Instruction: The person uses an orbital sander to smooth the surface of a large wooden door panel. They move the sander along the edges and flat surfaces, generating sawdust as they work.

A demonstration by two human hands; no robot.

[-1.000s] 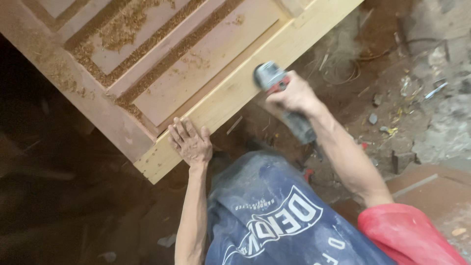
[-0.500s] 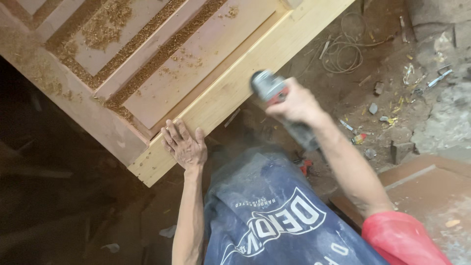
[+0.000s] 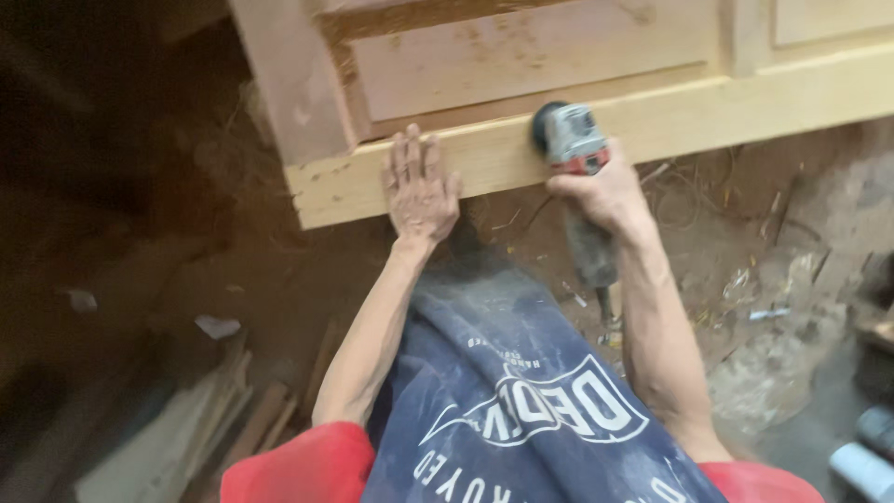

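A panelled wooden door (image 3: 521,56) lies flat across the top of the view, its pale edge rail (image 3: 745,107) facing me. My left hand (image 3: 419,186) rests flat, fingers spread, on that rail near the door's corner. My right hand (image 3: 603,191) grips a grey and red angle grinder (image 3: 573,140) whose head presses against the rail just right of my left hand. The grinder's body runs down under my right hand, and its disc is hidden against the wood.
Sawdust sits in the door's grooves. Below the door is a dirt floor with wire scraps and debris (image 3: 745,289) at right. Several planks (image 3: 186,428) lie at lower left. Grey pipes (image 3: 871,456) show at the lower right corner.
The view has swung, so the door now runs level across the top instead of slanting. Both hands stay on the rail; the grinder sits closer to my left hand.
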